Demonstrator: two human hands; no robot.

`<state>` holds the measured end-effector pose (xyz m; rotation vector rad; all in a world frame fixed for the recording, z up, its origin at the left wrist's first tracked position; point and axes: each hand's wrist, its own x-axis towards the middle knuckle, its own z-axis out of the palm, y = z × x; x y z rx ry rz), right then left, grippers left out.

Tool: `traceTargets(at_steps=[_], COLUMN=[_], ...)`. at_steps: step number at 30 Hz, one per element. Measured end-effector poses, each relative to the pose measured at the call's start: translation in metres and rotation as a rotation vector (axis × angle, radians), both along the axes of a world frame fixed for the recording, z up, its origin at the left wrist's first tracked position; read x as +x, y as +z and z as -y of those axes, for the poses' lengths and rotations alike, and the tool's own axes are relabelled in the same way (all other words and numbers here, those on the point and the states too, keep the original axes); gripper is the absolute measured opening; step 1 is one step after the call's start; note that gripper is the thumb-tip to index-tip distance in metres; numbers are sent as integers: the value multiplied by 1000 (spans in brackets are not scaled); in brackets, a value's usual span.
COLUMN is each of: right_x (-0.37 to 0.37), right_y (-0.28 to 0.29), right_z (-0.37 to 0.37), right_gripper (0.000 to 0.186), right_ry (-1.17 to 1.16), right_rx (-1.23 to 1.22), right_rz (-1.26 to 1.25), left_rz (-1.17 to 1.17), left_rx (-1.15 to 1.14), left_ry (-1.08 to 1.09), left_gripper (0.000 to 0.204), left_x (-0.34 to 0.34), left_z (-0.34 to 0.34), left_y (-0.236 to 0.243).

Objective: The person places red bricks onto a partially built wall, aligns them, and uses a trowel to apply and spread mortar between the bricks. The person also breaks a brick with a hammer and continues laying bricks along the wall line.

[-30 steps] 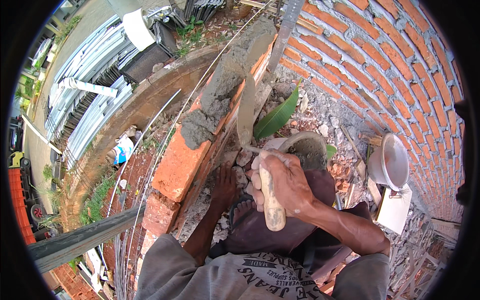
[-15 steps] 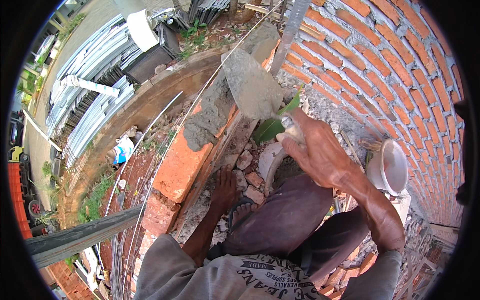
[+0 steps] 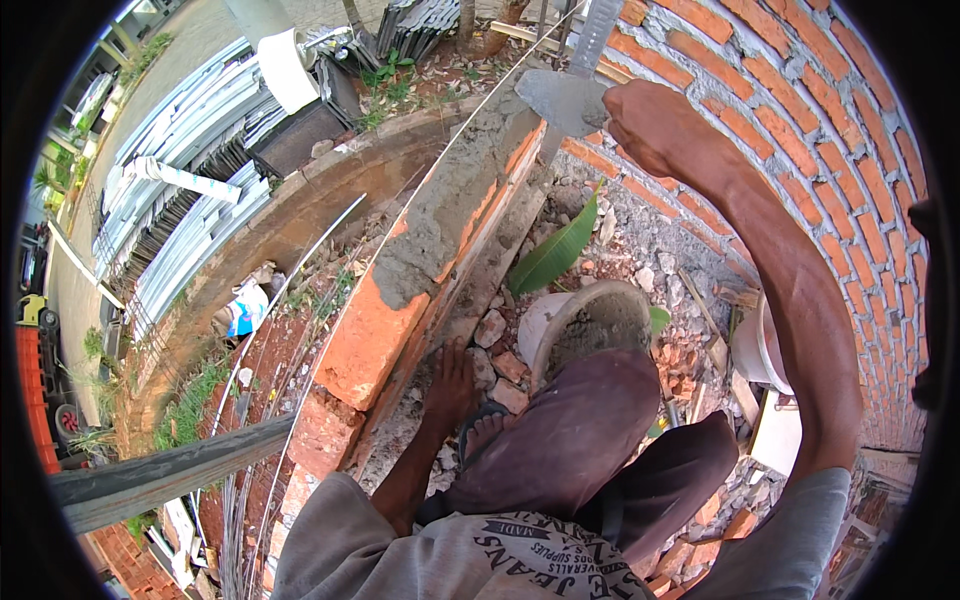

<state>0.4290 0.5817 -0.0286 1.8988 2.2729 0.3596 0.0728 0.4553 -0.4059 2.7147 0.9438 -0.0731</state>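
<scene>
My right hand (image 3: 645, 125) is stretched to the far end of the low brick wall, closed round the trowel's handle, which the fingers hide. The grey metal blade of the trowel (image 3: 563, 101) lies over the far end of the wet mortar (image 3: 450, 190). This mortar coats the top of the wall from there to an orange brick (image 3: 372, 335) at the near end, whose near part is bare. My left hand (image 3: 452, 385) lies flat with fingers apart against the foot of the wall, holding nothing.
A bucket with grey mortar (image 3: 600, 310) stands by my knee, a green leaf (image 3: 556, 250) beyond it. A white bucket (image 3: 758, 345) sits near the tall brick wall (image 3: 800, 130) at right. A taut string runs along the low wall. A wooden beam (image 3: 180, 462) crosses at left.
My right hand has carried the trowel away from me to the wall's far end, and the blade has turned and dropped onto the mortar. Mortar now shows more evenly along the top. My left hand stays.
</scene>
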Motion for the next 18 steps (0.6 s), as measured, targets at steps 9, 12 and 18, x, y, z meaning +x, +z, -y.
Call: traceTargets(at_steps=[9,12,18], right_x=[10,-13,-53], right_y=[14,15,22], right_z=[7,22,41], right_gripper=[47,41,38], right_ry=[-548,-475,-528], right_rx=[-577,-648,-726], right_rz=[-1391,-1354,-1297], left_rz=[-7,-2,33], left_rx=[28,-14,-28], left_ry=[-14,-9,6], left_gripper=[68,69,69], left_x=[-1,-1,-1], left_z=[2,2,2], left_y=[2,3,4])
